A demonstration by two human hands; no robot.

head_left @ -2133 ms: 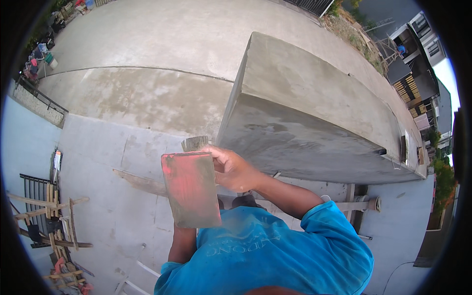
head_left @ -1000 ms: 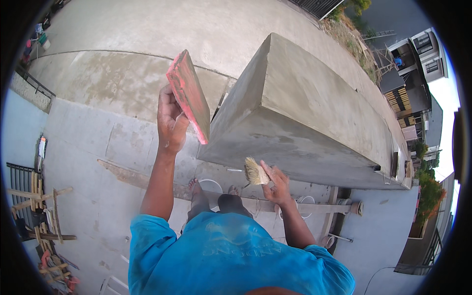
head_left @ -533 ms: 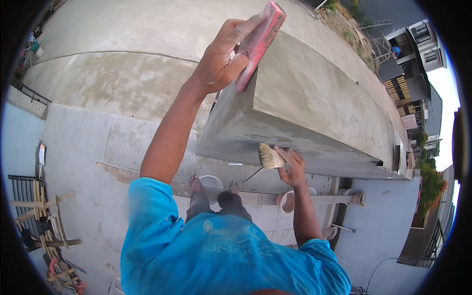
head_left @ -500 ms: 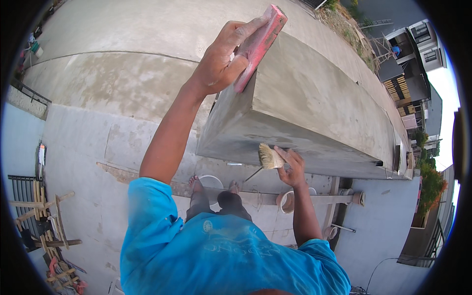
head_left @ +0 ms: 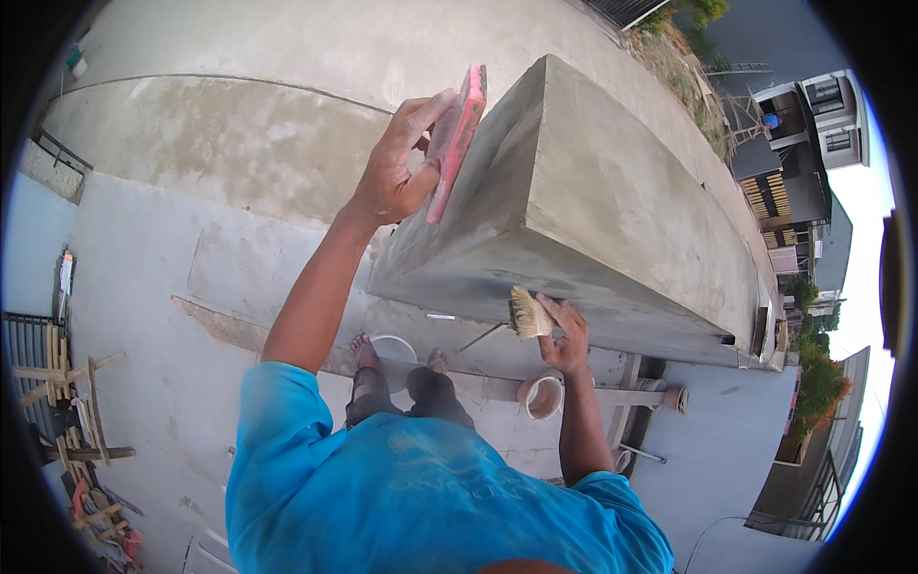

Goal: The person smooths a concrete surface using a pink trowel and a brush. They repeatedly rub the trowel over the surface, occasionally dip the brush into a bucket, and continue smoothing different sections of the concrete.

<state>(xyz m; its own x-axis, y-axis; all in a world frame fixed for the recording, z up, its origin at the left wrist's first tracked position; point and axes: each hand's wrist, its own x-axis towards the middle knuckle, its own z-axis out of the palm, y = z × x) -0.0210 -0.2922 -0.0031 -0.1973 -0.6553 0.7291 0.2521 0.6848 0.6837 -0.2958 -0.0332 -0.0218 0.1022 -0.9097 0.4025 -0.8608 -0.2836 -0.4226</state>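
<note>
My left hand grips a pink foam float, a flat block smeared with grey cement along its edge. The float is up beside the left face of a smooth grey cement-plastered block; whether it touches that face I cannot tell. Lower down, my right hand is closed on a wide brush with pale bristles. Its bristles point up and left, just under the block's near lower side. Most of the brush's handle is hidden by my fingers.
My bare feet are by a plank, beside a white round bucket. A reddish pail stands right of them. Timber scraps lie at the far left. A grey wall rises at right.
My left hand and the float have moved down and left, from the block's top corner to its left face. My right hand keeps the brush near the same spot; the view has shifted slightly.
</note>
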